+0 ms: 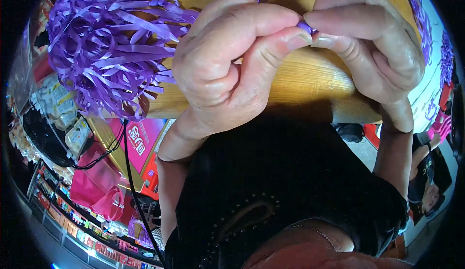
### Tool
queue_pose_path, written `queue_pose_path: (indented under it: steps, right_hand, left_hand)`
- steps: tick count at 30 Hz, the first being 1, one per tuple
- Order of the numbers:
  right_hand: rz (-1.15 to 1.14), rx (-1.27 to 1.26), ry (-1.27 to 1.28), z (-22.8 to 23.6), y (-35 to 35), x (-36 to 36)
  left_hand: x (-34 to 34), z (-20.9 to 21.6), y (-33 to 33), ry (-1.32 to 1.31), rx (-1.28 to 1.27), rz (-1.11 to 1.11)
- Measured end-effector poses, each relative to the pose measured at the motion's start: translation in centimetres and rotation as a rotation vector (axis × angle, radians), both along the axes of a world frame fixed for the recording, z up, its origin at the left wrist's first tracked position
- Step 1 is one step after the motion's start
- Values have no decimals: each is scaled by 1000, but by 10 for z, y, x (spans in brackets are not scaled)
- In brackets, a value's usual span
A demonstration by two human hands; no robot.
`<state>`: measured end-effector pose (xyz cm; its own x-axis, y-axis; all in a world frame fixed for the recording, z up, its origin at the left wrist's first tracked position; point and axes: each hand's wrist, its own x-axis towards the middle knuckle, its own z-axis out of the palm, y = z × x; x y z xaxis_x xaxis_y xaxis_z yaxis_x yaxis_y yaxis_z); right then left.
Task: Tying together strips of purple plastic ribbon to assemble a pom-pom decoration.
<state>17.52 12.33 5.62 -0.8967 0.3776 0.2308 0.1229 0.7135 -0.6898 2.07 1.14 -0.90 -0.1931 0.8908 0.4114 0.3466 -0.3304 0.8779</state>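
Observation:
Close in front of me, above the wooden table (310,82), both hands meet fingertip to fingertip. Between them shows a tiny bit of purple ribbon (304,26), pinched by the thumb and forefinger of my left hand (227,61). My right hand (382,36) also has thumb and forefinger pressed together at the ribbon's right end; most of that end is hidden by the fingertips. Left of my left hand lies a big heap of looped purple ribbons (111,41), spilling over the table's edge. A thin purple strand runs behind my left hand's knuckles.
Below the heap stand a pink and gold box (143,138) and a pink bag (97,186), with a black cable (130,172) hanging past. More purple ribbons (422,22) hang at the right, near a white surface (431,82). Another person (428,186) is at the right edge.

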Motion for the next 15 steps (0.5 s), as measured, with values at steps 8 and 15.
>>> queue_pose_path:
  steps: [8, 15]
  right_hand:
    - [101, 8, -259, 21, 19, 3]
    - [13, 45, 125, -24, 8, 4]
  left_hand:
    - [8, -11, 6, -286, 52, -16]
    - [6, -15, 6, -345, 83, 33]
